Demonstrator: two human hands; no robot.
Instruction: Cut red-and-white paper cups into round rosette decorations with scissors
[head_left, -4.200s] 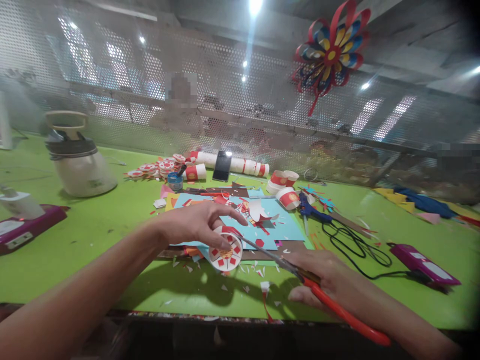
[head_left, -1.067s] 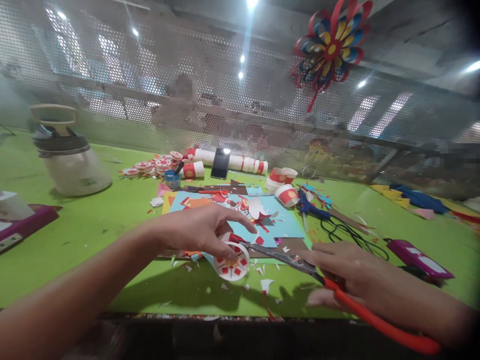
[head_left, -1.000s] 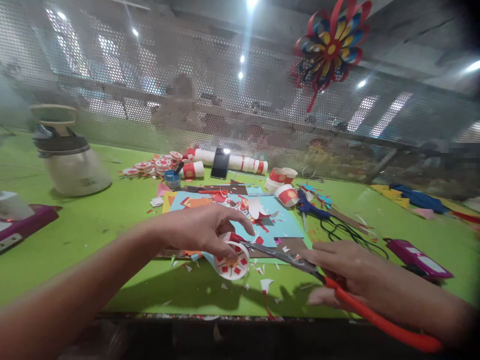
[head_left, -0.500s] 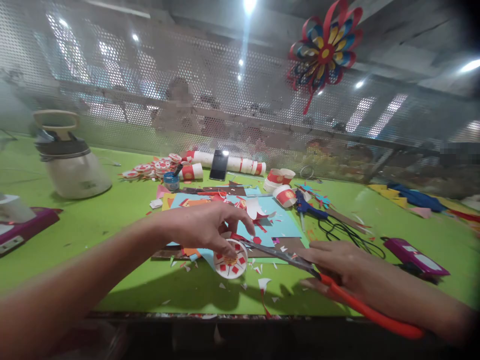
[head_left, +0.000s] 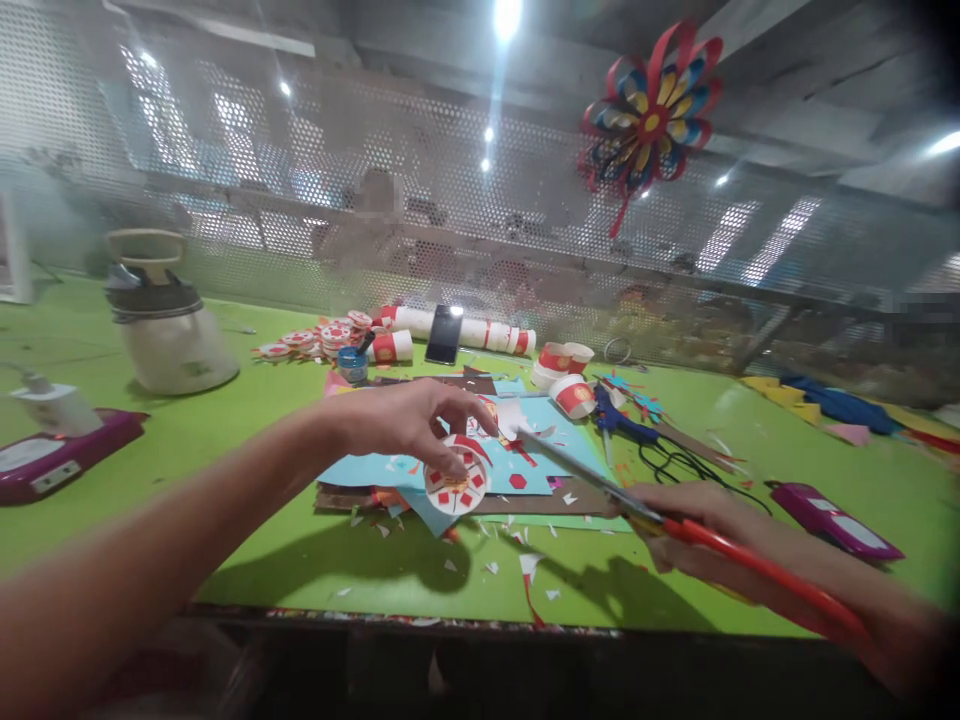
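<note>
Well, left grip (head_left: 409, 420) tight on one disc (head_left: 450, 496), right grip (head_left: 697, 503) seemingly round one scissors (head_left: 679, 530).

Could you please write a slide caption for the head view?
Left hand holding a round patterned piece, right hand holding scissors, above a green table.

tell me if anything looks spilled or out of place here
Loose paper scraps litter the green table near its front edge, looking untidy; a red-and-white cup lies on its side, not upright, beside the blue jar.
</note>
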